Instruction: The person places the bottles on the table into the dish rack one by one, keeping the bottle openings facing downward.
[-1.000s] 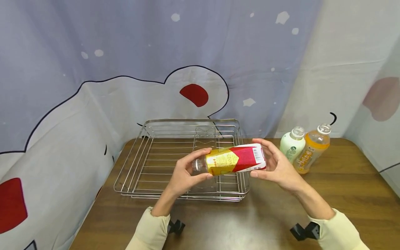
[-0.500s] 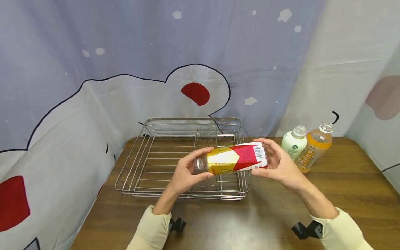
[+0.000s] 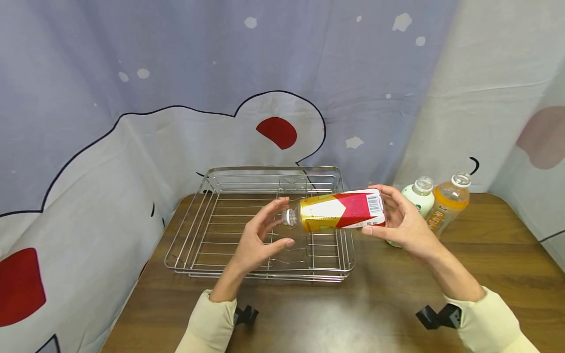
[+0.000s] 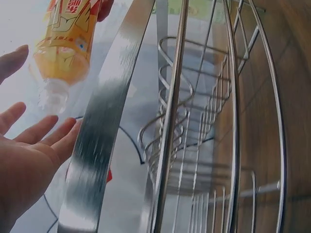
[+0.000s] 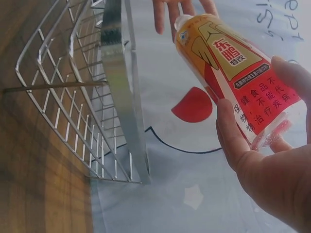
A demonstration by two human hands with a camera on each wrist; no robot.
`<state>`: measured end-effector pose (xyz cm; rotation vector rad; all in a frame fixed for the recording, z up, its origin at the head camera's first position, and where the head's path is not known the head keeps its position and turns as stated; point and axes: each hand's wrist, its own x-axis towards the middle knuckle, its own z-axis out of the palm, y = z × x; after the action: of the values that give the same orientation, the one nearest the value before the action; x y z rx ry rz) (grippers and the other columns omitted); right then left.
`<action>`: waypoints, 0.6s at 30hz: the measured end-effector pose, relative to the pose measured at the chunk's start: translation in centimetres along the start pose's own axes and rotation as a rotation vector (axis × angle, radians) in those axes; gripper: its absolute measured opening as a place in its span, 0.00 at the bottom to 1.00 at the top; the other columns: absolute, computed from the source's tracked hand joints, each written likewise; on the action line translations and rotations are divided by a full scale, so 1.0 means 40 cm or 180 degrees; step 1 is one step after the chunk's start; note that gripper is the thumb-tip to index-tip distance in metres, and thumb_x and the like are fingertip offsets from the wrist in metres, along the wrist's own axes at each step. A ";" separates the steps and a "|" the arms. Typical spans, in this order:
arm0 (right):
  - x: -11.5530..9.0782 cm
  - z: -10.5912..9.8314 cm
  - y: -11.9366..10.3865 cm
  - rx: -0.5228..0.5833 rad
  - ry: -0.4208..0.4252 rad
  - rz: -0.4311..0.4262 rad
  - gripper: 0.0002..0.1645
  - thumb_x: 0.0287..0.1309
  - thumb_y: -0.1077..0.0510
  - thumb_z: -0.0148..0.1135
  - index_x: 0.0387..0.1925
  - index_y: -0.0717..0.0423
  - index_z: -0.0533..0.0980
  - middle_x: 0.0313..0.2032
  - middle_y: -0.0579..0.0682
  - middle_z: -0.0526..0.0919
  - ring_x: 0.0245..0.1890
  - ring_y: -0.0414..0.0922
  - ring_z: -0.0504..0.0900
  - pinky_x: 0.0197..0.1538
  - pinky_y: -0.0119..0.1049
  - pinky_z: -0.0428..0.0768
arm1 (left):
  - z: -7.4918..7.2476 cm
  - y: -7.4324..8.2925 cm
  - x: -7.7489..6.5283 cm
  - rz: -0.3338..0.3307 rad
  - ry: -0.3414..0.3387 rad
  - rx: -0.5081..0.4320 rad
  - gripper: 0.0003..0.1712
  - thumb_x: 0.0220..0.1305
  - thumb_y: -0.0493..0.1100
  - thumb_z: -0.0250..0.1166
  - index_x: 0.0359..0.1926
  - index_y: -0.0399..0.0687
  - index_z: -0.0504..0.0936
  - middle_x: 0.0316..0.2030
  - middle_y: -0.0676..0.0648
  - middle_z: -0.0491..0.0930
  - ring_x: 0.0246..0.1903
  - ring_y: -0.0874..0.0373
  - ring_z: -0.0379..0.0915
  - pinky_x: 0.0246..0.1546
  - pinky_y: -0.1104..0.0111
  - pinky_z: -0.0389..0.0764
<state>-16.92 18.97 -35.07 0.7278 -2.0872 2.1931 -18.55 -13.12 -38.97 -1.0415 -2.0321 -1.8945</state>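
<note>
A plastic drink bottle point(image 3: 342, 211) with a red and yellow label lies on its side in the air, over the right part of the wire rack. My right hand point(image 3: 408, 225) grips it by the base, with thumb and fingers on opposite sides. Its capless neck points left toward my left hand point(image 3: 258, 235), whose fingers and thumb are spread apart around the neck end without gripping. In the left wrist view the bottle point(image 4: 65, 43) shows its neck just beyond the left fingertips. Red label print on the bottle point(image 5: 238, 68) faces the right wrist camera.
The metal wire rack point(image 3: 220, 267) stands on the wooden table point(image 3: 309, 314) below the hands. Behind the right hand stand a pale green bottle point(image 3: 419, 198) and an orange-topped bottle point(image 3: 448, 198), close together. A patterned curtain point(image 3: 198, 142) hangs behind the table.
My left hand has let go of the bottle's neck and its fingers have spread. The right hand has carried the bottle slightly right and up.
</note>
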 end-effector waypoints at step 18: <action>0.038 -0.030 -0.010 -0.0312 0.0397 0.0229 0.39 0.51 0.76 0.67 0.62 0.52 0.66 0.57 0.51 0.72 0.50 0.44 0.77 0.48 0.28 0.81 | -0.197 0.040 -0.069 0.0037 0.0796 0.0791 0.40 0.54 0.19 0.65 0.69 0.30 0.65 0.66 0.41 0.68 0.65 0.51 0.64 0.62 0.63 0.70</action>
<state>-18.52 19.70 -34.16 0.5026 -2.1725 2.0930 -18.13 -21.55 -37.87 -0.7154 -2.0422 -1.6195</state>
